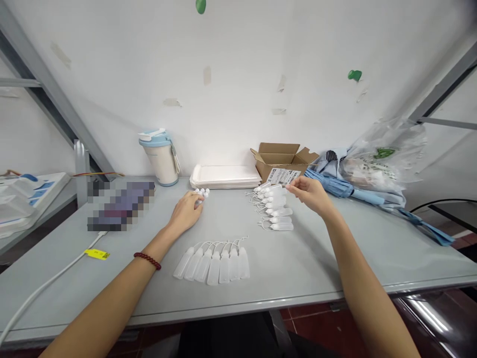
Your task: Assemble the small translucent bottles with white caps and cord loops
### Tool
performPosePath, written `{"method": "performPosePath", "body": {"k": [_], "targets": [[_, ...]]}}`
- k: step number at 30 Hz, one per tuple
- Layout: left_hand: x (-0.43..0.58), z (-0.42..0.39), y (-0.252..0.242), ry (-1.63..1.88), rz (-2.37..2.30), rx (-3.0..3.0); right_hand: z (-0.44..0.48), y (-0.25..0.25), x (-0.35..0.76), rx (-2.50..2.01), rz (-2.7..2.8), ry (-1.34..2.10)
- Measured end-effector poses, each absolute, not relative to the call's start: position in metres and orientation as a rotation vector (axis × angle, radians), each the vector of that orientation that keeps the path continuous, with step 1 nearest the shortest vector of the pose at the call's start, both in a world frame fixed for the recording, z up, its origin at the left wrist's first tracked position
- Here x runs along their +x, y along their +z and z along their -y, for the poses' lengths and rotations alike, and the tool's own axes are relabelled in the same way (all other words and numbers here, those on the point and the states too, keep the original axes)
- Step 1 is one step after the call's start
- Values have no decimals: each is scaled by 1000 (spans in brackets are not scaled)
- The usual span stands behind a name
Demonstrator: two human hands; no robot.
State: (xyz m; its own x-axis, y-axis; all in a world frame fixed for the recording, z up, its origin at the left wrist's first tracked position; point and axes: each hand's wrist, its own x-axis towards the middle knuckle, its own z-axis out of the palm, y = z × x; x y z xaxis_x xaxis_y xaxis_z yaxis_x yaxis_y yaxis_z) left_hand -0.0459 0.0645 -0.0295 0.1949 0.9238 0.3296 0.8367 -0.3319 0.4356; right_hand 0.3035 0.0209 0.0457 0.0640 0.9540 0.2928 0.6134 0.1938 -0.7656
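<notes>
My left hand rests on the table with its fingers curled at a small cluster of white caps, closed on one at the near side; its fingertips are partly hidden. My right hand pinches thumb and forefinger at the end of a small translucent plastic bottle in the back of a column of bottles. These lie on their sides, thin white cords or tethers pointing left. Closer to me, a fanned row of similar bottles lies with the tethers toward the back.
Behind stand a stack of white trays, an open cardboard box and a cream cup with a blue lid. A blurred-out device with a white cable lies left. A blue umbrella and plastic bag lie right.
</notes>
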Motion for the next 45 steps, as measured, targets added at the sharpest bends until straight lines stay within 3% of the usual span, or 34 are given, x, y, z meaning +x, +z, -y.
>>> {"method": "performPosePath", "body": {"k": [9,14,24,35,45], "targets": [[-40,-59,-25,730,-1724,2324,14,40,232,-1051,2148,1497],[-40,-56,-22,676,-1844,2319,23,29,216,-900,2385,1754],[-37,-51,-17,659,-1801,2308,23,26,214,-1008,2512,1762],[-17,-34,-5,870,-1138,1609,17,24,213,-1088,2290,930],[-9,-24,2,885,-921,1431,16,6,202,-1032,2264,859]]}}
